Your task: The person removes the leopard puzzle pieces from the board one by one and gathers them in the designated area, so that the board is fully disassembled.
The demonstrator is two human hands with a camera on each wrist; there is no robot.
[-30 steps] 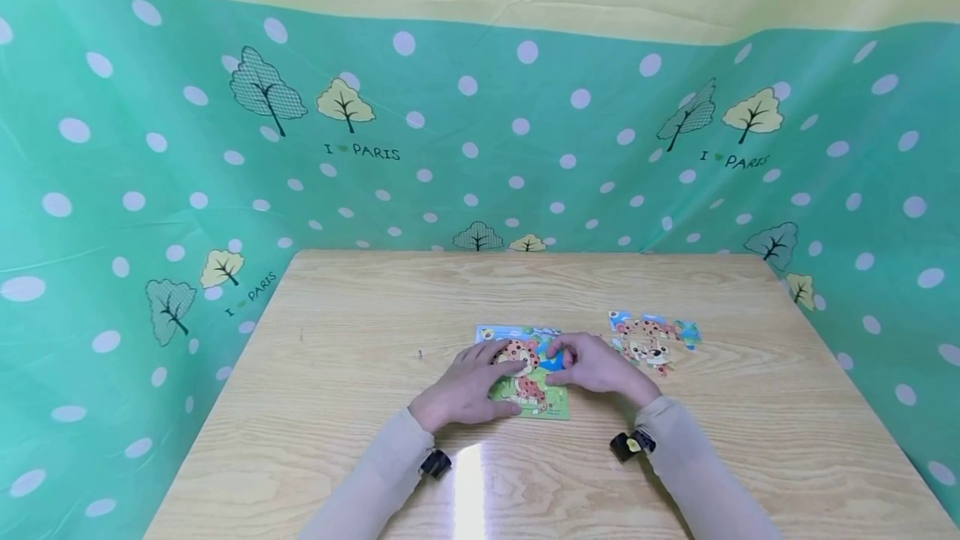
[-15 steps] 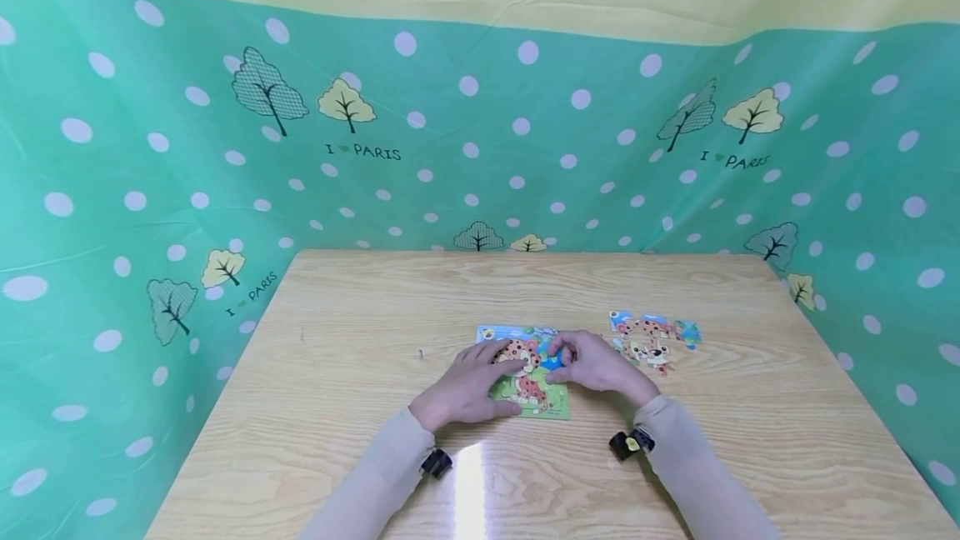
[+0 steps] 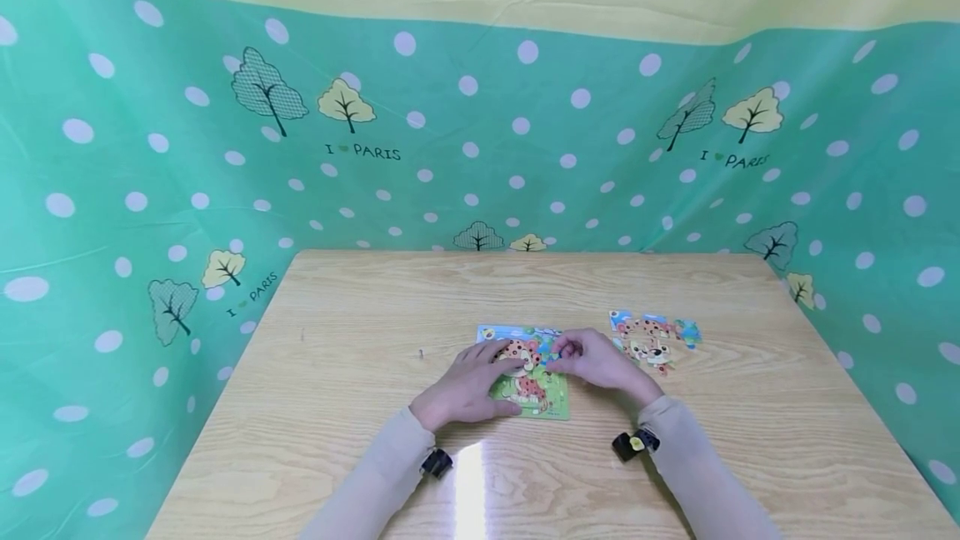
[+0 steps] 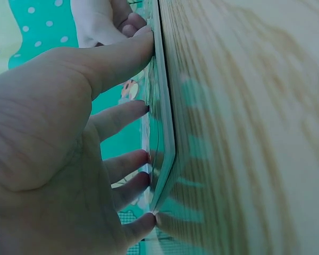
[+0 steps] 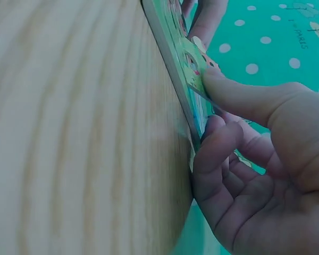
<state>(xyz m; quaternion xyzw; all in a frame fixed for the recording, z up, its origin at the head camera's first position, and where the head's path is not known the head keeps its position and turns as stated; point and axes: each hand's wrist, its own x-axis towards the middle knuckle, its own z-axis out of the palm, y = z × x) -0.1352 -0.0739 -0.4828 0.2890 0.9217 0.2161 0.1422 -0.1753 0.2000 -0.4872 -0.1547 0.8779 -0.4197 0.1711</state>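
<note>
A flat jigsaw puzzle board (image 3: 553,405) with a spotted leopard picture on green and blue lies at the middle of the table. My left hand (image 3: 467,386) rests over its left side, fingers spread, thumb near the lower edge; in the left wrist view the fingertips (image 4: 141,158) touch the board. My right hand (image 3: 596,361) is at the board's right side with the fingers curled. In the right wrist view its thumb (image 5: 239,95) and index finger pinch a green puzzle piece (image 5: 193,65) at the board's edge; the piece is partly hidden by the thumb.
To the right of the board lies a loose group of leopard puzzle pieces (image 3: 651,350), partly joined. A tiny dark bit (image 3: 421,354) lies on the wooden table (image 3: 360,307) left of the board. A green dotted curtain (image 3: 465,173) surrounds the table's back and sides.
My right hand has shifted slightly up and its fingers have drawn in at the board's right side, where less blue shows now. My left hand stays in place.
</note>
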